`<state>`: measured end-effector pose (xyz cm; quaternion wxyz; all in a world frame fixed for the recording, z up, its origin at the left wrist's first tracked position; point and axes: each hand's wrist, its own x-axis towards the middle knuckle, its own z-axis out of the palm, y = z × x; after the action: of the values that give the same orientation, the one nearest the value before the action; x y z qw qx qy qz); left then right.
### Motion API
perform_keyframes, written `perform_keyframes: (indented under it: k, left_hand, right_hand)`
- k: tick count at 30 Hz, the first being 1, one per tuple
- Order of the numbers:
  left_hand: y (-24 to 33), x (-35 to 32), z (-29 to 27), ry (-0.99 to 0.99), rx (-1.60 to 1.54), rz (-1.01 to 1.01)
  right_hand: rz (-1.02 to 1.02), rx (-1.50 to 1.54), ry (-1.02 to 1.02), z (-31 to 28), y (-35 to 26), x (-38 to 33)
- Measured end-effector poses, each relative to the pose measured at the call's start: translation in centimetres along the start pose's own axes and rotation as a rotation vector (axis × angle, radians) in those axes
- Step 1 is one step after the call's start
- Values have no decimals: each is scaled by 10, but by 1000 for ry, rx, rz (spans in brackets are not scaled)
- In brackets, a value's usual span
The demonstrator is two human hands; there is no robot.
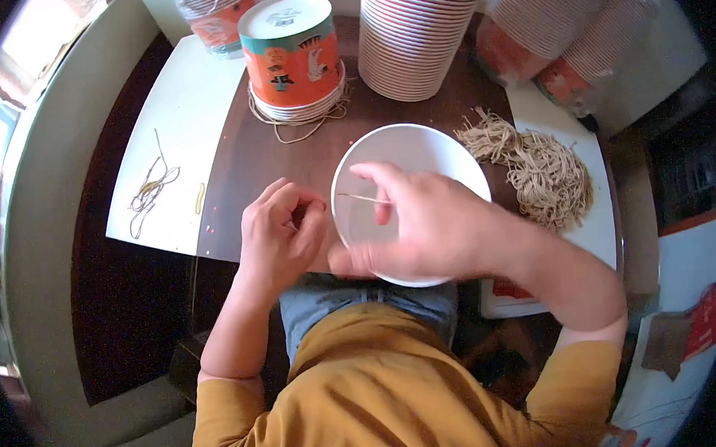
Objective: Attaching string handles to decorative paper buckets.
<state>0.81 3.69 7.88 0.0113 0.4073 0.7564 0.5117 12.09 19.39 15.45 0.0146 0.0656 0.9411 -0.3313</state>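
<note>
White paper bowl (pixel 420 157) sits at the counter (pixel 287 158) edge, right hand (pixel 429 227) closed round its near rim, forefinger pinning a thin string (pixel 363 197). Left hand (pixel 280 233) fingers pinch the string's other end. Judged: threading step; next needs steady tension.

Head camera looks down, close

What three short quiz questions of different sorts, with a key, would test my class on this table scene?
1. True or false: the right hand grips the white bowl.
2. Which lies right of the bowl? A) pile of tan strings B) a spoon C) a green plate
3. Fill in: a thin string stretches from the left hand towards the ____ hand.

Key: 1 true; 2 A; 3 right
</note>
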Motion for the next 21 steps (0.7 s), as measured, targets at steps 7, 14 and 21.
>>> perform_keyframes:
  k: [7,14,21]
  left_hand:
    - [-2,-18,-19,-108,-500,-163]
    - [4,-14,-3,-276,-1013,-311]
    - [18,-21,-1,-298,-857,-250]
  right_hand:
    - [-217,-340,-169,-7,12,-16]
    - [-370,-307,-91,-21,8,-11]
    - [-534,-130,-221,-35,-26,20]
